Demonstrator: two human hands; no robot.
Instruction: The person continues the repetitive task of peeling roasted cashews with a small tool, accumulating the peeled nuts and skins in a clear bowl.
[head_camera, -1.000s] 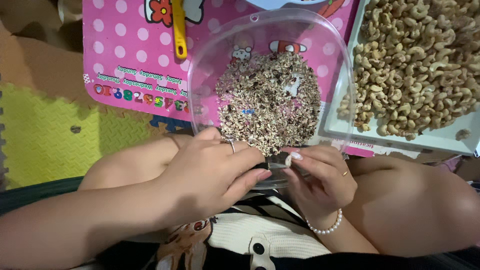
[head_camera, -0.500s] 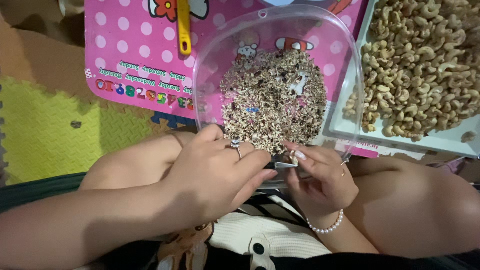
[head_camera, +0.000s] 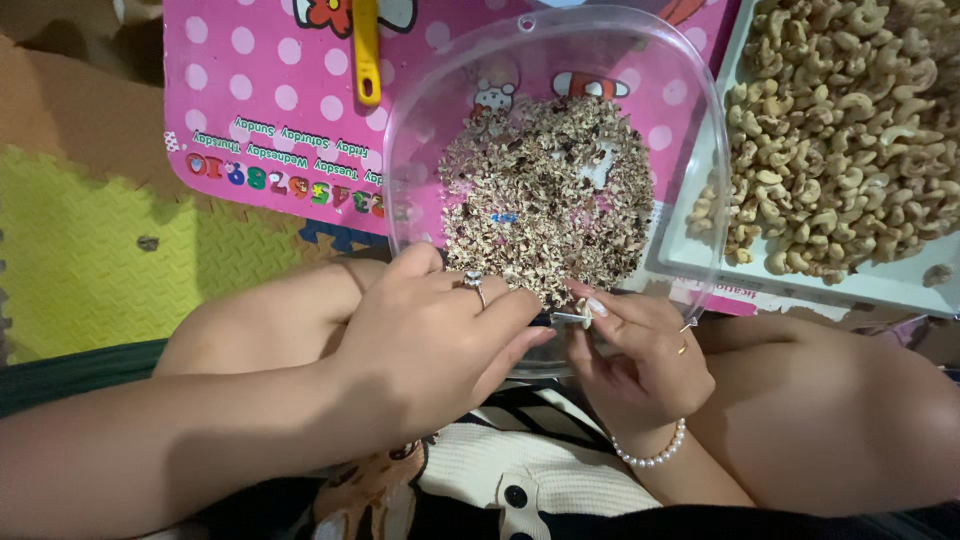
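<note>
My left hand (head_camera: 430, 345), with a ring on one finger, is curled with its fingertips against my right hand at the near rim of a clear plastic bowl (head_camera: 700, 190). It pinches a small pale cashew (head_camera: 583, 306) that is mostly hidden. My right hand (head_camera: 635, 355), with a pearl bracelet at the wrist, grips a small metal blade (head_camera: 570, 319) pointing at the left fingertips. The bowl holds a heap of brown husk scraps (head_camera: 545, 195). Both hands hover over my lap.
A white tray (head_camera: 700, 262) heaped with peeled cashews (head_camera: 850, 120) stands at the right. Under the bowl lies a pink polka-dot board (head_camera: 270, 110) with a yellow handle (head_camera: 366, 50) on it. A yellow-green foam mat (head_camera: 90, 250) covers the floor at left.
My hands stay joined at the bowl's near rim with small finger shifts. The pale nut that showed between the fingers is now mostly covered. The view has shifted slightly.
</note>
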